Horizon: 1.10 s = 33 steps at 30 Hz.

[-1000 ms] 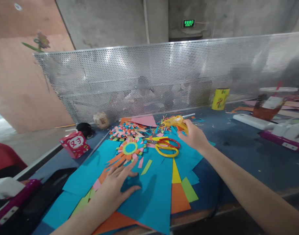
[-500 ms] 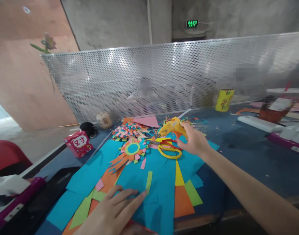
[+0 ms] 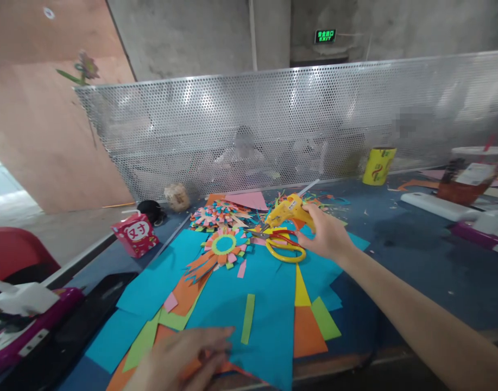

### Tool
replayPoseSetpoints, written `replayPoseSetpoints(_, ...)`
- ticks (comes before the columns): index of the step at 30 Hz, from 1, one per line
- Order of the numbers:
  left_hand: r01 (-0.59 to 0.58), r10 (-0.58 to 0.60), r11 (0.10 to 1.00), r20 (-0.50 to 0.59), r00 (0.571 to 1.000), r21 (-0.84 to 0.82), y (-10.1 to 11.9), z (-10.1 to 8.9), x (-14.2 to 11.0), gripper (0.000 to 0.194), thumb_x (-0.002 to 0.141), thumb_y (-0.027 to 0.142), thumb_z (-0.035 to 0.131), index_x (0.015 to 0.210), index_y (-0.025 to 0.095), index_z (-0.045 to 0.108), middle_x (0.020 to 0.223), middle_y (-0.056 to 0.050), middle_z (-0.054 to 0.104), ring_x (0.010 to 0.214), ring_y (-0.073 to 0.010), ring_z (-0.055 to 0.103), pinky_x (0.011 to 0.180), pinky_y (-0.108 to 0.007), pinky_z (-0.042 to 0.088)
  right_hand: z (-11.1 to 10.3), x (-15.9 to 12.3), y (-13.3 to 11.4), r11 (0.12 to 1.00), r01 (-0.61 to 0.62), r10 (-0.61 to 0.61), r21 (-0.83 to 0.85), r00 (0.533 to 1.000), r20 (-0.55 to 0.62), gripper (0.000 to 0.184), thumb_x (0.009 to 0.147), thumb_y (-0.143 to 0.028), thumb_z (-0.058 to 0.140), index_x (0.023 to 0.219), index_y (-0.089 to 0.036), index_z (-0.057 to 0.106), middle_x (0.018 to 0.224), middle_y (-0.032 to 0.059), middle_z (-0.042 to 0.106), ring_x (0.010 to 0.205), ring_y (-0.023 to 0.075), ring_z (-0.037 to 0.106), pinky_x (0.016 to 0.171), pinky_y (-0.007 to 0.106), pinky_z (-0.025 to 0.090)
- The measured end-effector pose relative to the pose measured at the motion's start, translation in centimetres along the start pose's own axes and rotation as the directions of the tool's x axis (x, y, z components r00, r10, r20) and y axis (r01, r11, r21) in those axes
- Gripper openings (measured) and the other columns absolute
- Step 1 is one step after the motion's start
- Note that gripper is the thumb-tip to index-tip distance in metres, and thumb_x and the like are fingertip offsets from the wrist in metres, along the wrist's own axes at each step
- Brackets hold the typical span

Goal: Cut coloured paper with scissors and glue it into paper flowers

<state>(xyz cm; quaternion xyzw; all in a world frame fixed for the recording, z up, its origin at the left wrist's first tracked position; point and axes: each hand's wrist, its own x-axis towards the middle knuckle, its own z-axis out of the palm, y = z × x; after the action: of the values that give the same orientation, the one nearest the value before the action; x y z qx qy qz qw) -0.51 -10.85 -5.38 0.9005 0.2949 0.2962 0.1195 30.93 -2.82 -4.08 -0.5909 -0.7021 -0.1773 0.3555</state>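
Note:
My right hand (image 3: pixel 326 233) is closed round the handle of a yellow glue gun (image 3: pixel 287 210), lifted a little above the table with its nozzle pointing left. Just under it lie yellow-and-red scissors (image 3: pixel 282 245). My left hand (image 3: pixel 183 361) is at the near edge, fingers curled on the corner of an orange paper sheet (image 3: pixel 179 374) beneath the big blue sheets (image 3: pixel 269 304). Fringed paper flowers (image 3: pixel 223 245) lie beyond, and a green strip (image 3: pixel 247 318) rests on the blue paper.
A perforated metal screen (image 3: pixel 273 119) walls the back of the blue table (image 3: pixel 415 255). A red drink carton (image 3: pixel 135 233) stands at left, a yellow tape roll (image 3: pixel 378 165) at back right, purple devices (image 3: pixel 32 331) at the left edge and far right.
My left hand slid back from the paper flower to the near edge and curled onto the orange sheet. My right hand lifted the glue gun slightly and tilted it.

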Motion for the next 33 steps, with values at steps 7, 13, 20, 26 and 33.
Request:
replayPoseSetpoints(7,0.539,-0.670,0.389,0.173,0.722,-0.747,-1.7,0.4,7.4,0.026,0.061,0.033,0.069,0.075,0.014,0.057,0.063,0.000,0.061,0.058,-0.0162,0.063,0.043,-0.022,0.046,-0.2,-0.2,-0.6,0.992,0.122,-0.122,-0.009,0.975,-0.188,0.045,0.067,-0.035,0.049,0.105,-0.015,0.037,0.089,0.0131,0.058,0.072,0.0258,0.060,0.050,0.031,0.045)
replayPoseSetpoints(13,0.502,-0.662,0.304,0.200,0.723,-0.810,-3.2,1.5,8.0,0.026,0.060,0.030,0.070,0.074,0.013,0.057,0.063,-0.001,0.059,0.057,-0.0148,0.061,0.040,-0.021,0.043,0.4,-0.2,-0.3,0.923,0.355,-0.380,-0.151,0.905,-0.193,0.037,0.071,-0.030,0.046,0.103,-0.014,0.036,0.086,0.0129,0.058,0.071,0.0231,0.059,0.048,0.029,0.047)
replayPoseSetpoints(20,0.495,-0.657,0.277,0.214,0.723,-0.824,-2.8,1.7,7.3,0.022,0.062,0.027,0.069,0.074,0.013,0.059,0.062,0.001,0.059,0.054,-0.0134,0.060,0.038,-0.020,0.041,0.5,-0.3,-0.8,0.850,0.487,-0.519,-0.200,0.839,-0.162,0.032,0.074,-0.024,0.044,0.103,-0.014,0.036,0.090,0.0155,0.057,0.083,0.0256,0.059,0.053,0.031,0.051)
replayPoseSetpoints(26,0.501,-0.660,0.297,0.205,0.723,-0.813,-2.9,1.6,7.2,0.020,0.064,0.028,0.068,0.076,0.014,0.060,0.060,0.000,0.059,0.055,-0.0146,0.060,0.040,-0.021,0.043,0.0,-0.2,-0.9,0.824,0.515,-0.552,-0.236,0.823,-0.134,0.025,0.075,-0.022,0.043,0.098,-0.016,0.036,0.086,0.0140,0.058,0.079,0.0242,0.060,0.050,0.029,0.050)
replayPoseSetpoints(33,0.522,-0.681,0.273,0.221,0.698,-0.808,-2.9,1.7,7.1,0.024,0.061,0.030,0.070,0.075,0.014,0.060,0.063,-0.001,0.061,0.053,-0.0144,0.059,0.039,-0.021,0.042,0.0,-0.3,-0.8,0.827,0.514,-0.549,-0.226,0.826,-0.130,0.025,0.075,-0.019,0.043,0.099,-0.016,0.037,0.088,0.0139,0.057,0.079,0.0239,0.059,0.050,0.029,0.050)
